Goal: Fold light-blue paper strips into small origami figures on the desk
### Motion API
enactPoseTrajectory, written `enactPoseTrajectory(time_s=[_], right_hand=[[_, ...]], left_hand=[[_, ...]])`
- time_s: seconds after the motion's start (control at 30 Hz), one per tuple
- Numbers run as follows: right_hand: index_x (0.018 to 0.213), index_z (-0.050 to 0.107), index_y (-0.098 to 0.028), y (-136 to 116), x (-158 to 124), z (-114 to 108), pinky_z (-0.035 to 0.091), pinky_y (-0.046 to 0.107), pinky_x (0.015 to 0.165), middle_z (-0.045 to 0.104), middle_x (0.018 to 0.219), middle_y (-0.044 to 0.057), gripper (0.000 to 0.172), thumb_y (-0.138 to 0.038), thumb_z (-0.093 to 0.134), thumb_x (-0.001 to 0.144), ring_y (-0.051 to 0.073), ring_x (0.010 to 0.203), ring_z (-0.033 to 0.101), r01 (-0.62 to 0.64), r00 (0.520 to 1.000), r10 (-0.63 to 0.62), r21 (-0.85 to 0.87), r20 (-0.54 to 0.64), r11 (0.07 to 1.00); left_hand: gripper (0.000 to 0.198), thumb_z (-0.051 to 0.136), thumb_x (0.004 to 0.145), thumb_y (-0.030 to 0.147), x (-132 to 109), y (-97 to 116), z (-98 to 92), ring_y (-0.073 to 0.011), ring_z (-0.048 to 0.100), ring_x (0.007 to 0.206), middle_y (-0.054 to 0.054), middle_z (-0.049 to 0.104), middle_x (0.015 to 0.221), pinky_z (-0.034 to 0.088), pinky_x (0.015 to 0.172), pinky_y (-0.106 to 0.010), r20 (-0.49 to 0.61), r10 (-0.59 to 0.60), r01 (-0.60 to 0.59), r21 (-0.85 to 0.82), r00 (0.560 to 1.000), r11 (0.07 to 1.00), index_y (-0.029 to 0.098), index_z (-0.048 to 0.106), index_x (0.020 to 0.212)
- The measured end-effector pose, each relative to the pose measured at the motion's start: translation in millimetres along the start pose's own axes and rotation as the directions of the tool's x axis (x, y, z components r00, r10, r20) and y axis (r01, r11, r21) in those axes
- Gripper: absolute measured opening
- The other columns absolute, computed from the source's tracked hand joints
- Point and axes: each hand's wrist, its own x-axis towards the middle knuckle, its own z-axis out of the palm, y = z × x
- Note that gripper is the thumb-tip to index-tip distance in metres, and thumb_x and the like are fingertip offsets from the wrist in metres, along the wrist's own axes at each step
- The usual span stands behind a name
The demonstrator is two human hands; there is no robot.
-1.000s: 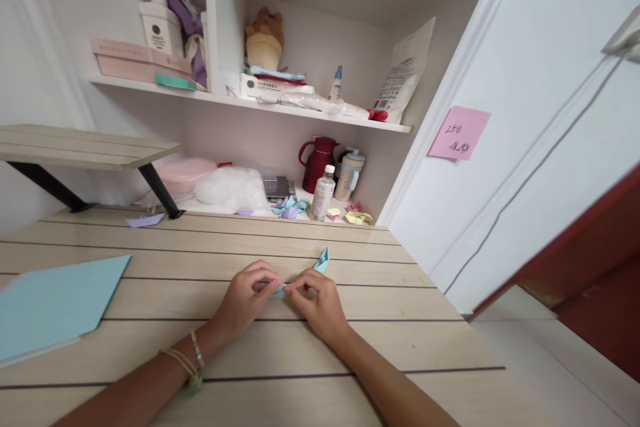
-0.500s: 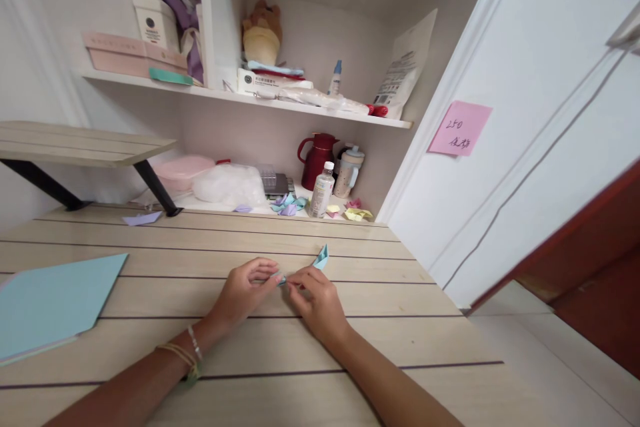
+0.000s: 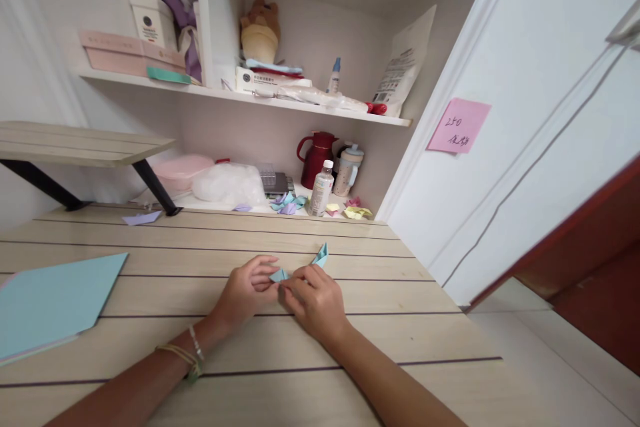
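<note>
A small folded piece of light-blue paper is between my hands above the slatted desk. My left hand pinches its near side, thumb toward the right. From the other side, my right hand grips it with thumb and fingertips, hiding part of the paper. Just beyond my right fingers lies a light-blue origami boat, its pointed end up. At the left, a stack of coloured paper has a light-blue sheet on top.
Along the desk's back stand a clear bottle, a red jug and a tumbler. Several folded papers lie beside the bottle. A lilac folded paper rests near the black leg of a raised shelf.
More of the folded blue paper shows between my hands now. My fingers have shifted slightly on it; the boat and the paper stack stay in place.
</note>
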Motion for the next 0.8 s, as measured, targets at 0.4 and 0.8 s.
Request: enactPoseTrajectory(time_s=[0.4,0.8], right_hand=[[0.075,0.062,-0.024,-5.1,0.8,0.4,0.034,0.029,0.062,0.060,0.075,0.002,0.009,-0.022,0.053,0.078,0.016,0.068,0.050,0.011,0.999,-0.017,-0.123,-0.047,0.992],[0.077,0.058,-0.020,-6.2,5.9,3.3,0.033,0.033,0.070,0.062,0.078,0.004,0.010,-0.021,0.049,0.081,0.021,0.086,0.052,0.105,0.994,-0.107,-0.213,0.004,0.971]], left_hand=[[0.053,0.064,0.065,0.022,-3.2,0.8,2.4,-0.0219,0.067,0.079,-0.014,0.064,0.101,0.054,0.071,-0.035,0.017,0.009,-0.009,-0.033,1.000,0.999,0.016,0.042,0.112],[0.052,0.065,0.064,0.023,-4.1,1.2,7.5,-0.0228,0.065,0.085,-0.014,0.065,0.099,0.053,0.071,-0.034,-0.040,0.030,-0.032,-0.043,0.999,0.999,0.018,0.039,0.109]])
